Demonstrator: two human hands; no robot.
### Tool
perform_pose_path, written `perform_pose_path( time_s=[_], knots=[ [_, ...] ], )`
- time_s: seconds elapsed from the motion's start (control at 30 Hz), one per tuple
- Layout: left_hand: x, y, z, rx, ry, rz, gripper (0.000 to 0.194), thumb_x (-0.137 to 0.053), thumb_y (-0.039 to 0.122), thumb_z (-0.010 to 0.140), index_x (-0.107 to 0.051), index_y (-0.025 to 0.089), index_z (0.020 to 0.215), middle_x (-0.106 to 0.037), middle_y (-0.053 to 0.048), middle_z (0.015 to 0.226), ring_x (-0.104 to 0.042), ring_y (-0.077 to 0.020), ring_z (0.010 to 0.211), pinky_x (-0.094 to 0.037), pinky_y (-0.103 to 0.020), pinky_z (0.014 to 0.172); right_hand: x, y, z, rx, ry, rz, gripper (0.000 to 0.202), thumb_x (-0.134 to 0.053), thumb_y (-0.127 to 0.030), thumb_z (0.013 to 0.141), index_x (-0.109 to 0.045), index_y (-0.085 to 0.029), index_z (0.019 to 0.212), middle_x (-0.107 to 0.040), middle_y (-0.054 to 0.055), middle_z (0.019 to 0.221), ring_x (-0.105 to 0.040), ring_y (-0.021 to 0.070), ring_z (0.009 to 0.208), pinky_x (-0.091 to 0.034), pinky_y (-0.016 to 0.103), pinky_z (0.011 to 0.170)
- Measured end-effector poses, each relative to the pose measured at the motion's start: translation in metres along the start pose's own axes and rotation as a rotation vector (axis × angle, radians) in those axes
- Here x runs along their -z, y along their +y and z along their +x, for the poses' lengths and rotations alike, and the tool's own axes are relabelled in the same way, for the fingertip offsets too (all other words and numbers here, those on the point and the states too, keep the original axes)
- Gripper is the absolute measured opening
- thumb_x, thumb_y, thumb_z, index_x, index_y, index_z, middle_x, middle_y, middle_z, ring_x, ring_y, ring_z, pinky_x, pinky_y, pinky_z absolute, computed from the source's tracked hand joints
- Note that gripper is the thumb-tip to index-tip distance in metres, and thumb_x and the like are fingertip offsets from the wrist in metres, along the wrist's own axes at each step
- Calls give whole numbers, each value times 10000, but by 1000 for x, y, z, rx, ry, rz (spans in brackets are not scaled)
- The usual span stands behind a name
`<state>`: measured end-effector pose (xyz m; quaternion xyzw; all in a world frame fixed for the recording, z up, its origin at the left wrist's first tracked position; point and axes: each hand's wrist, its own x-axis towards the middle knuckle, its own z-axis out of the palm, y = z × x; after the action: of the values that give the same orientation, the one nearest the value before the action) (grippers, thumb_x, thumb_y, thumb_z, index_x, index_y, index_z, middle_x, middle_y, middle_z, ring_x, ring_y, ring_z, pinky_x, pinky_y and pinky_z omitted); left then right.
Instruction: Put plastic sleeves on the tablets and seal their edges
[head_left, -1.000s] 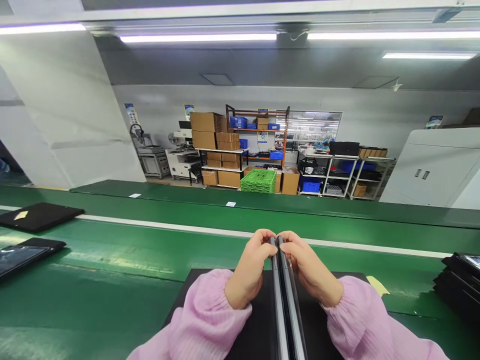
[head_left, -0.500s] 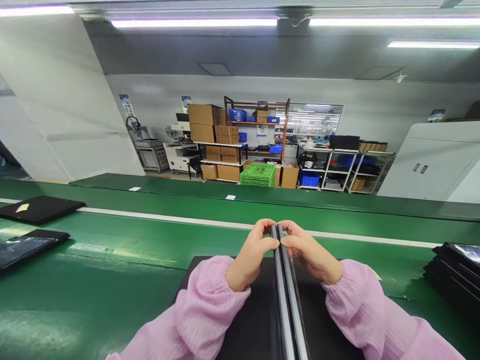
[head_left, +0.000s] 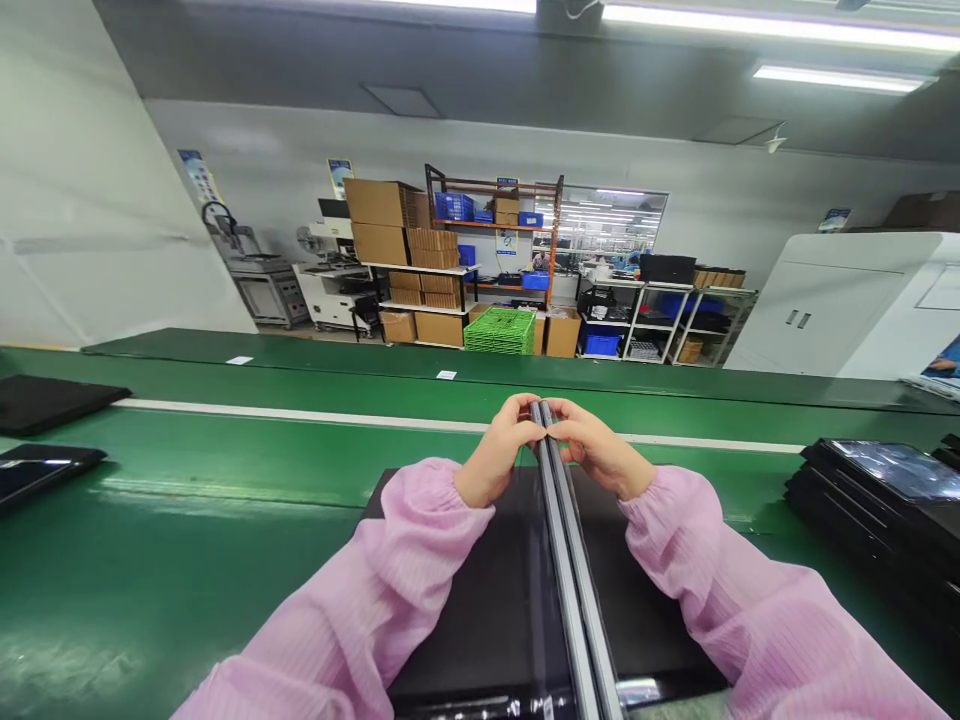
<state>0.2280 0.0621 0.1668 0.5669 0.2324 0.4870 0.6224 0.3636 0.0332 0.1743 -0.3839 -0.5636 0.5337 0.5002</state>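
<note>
Two thin panels with long silver-grey edges [head_left: 565, 560] stand on edge, side by side, in the near middle, their far ends by the white stripe [head_left: 300, 415]. The person's left hand [head_left: 491, 455] has its fingers and thumb closed on the far end of the left panel, and the right hand [head_left: 600, 450] grips the far end of the right one, the thumb tips close together. Loose pink sleeves [head_left: 405, 560] cover both forearms. Beneath the panels lies a broad, flat black slab [head_left: 480, 610] on a glossy green work surface [head_left: 187, 570]; whether they touch it cannot be told. A stack of flat black pieces [head_left: 870, 510] stands at right, and two dark flat slabs [head_left: 52, 402] lie at left
</note>
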Motion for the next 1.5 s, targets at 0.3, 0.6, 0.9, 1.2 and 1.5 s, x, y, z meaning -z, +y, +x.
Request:
perform_pose_path(
  time_s=[0.3,0.6,0.9,1.2,1.5],
  knots=[
    [-2,-4,6,-74,0,100,434,-532,233,611,-471,129,1028,-546,-56,893,-558,-200,818,-474,-341,709,-2,2,-1,52,30,-24,305,-581,-267,721,-597,-249,1025,-567,1,897,-536,129,713,-487,242,583],
    [9,-50,-75,-941,-290,697,592,-349,343,889,-149,241,1437,-39,-37,1533,-25,-260,1392,38,-461,1119,-44,55,-71,638,404,-317,319,-442,-342,891,-567,-279,1177,-458,31,1329,-375,245,1243,-259,454,1073],
    [-36,-6,-48,-698,-34,389,488,-194,320,950,-206,243,1432,-168,-34,1515,-121,-204,1384,-84,-428,1147,-58,6,-37,641,503,28,351,-488,-376,857,-566,-243,1173,-544,50,1247,-492,231,1150,-387,413,1002],
    [-41,6,10,-378,-1,-54,621,-408,526,859,-384,140,1345,-328,-102,1453,-284,-204,1337,-190,-335,1137,-45,-36,3,516,590,-42,169,-477,-276,782,-623,-213,840,-631,51,807,-554,225,955,-448,354,888],
    [-37,11,27,-343,34,-101,478,-399,441,893,-466,144,1262,-424,-98,1392,-318,-182,1320,-210,-321,1126,-41,-41,19,458,577,-71,162,-463,-262,769,-608,-214,823,-618,44,810,-552,209,924,-429,336,898]
  ],
)
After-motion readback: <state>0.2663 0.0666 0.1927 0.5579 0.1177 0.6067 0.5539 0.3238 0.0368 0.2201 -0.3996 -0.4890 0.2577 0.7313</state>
